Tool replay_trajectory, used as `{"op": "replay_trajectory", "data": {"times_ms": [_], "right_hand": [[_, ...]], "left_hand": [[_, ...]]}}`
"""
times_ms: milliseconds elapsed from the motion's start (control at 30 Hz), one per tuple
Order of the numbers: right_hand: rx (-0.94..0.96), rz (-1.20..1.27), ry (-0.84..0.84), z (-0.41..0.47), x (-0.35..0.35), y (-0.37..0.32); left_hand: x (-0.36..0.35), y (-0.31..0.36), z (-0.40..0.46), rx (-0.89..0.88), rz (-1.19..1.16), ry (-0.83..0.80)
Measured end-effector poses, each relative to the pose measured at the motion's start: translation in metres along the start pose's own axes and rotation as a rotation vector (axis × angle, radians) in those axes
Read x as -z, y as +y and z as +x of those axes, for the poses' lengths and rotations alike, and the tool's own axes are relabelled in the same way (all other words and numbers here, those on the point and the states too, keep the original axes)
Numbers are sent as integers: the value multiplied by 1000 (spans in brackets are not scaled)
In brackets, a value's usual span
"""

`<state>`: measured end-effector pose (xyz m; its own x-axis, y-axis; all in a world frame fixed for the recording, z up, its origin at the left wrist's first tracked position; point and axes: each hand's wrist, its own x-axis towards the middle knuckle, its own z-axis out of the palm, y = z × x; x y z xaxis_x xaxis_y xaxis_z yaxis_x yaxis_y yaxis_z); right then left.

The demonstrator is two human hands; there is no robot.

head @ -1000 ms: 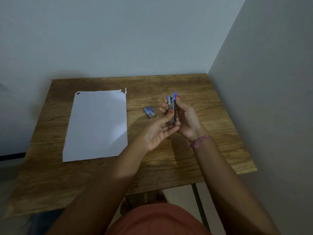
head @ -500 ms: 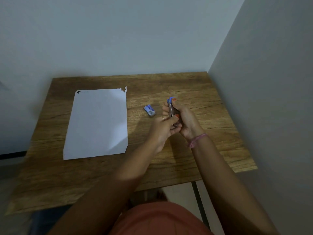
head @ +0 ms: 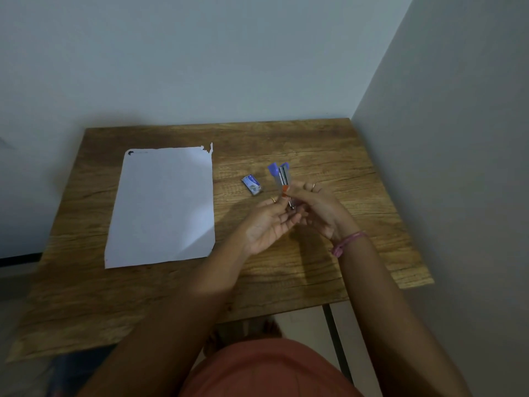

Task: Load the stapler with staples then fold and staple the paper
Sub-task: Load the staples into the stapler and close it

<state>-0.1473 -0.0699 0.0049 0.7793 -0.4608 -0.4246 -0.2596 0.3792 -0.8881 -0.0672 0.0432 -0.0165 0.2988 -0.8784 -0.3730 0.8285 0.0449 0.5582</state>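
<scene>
The stapler (head: 281,179) stands opened up above the table (head: 329,156): half a second ago its blue ends were pressed close together in the hands, and now the two blue-tipped arms splay apart at the top, with the grey metal channel showing between them. A second ago it was also held nearly shut, so the spread is fresh. I judge this to be the loading step, with the magazine being exposed or worked on; whether any staples sit in the channel is too small to tell.

The right hand (head: 322,212) is curled around the lower half of the stapler from the 3 o'clock side, its fingers (head: 310,187) clenched on the body. The left hand (head: 267,222) is palm up at the 8 o'clock side of the stapler, and its thumb and forefinger pinch at the middle of the stapler, where an orange nail shows; if a strip of staples is between those fingertips, it cannot be made out. The stapler is held off the table, upright and slightly tilted, open end away from the person.

The small blue staple box (head: 252,184) lies on the table just at 9 o'clock of the stapler, unmoved across the three views. The white paper (head: 163,207) lies flat and unfolded farther out at 9 o'clock, one far corner torn, well apart from the hands. Folding and stapling are therefore both not yet begun.
</scene>
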Motion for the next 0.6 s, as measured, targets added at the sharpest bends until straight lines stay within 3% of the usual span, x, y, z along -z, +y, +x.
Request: {"op": "replay_trajectory", "data": {"times_ms": [133,400,600], "right_hand": [[-10,-8,37,3,-7,4],[154,-57,357,17,-12,17],[233,-337,613,42,7,20]], "left_hand": [[1,-5,8,-41,180,111],[6,-4,16,-183,578,299],[21,10,13,-267,638,473]]}}
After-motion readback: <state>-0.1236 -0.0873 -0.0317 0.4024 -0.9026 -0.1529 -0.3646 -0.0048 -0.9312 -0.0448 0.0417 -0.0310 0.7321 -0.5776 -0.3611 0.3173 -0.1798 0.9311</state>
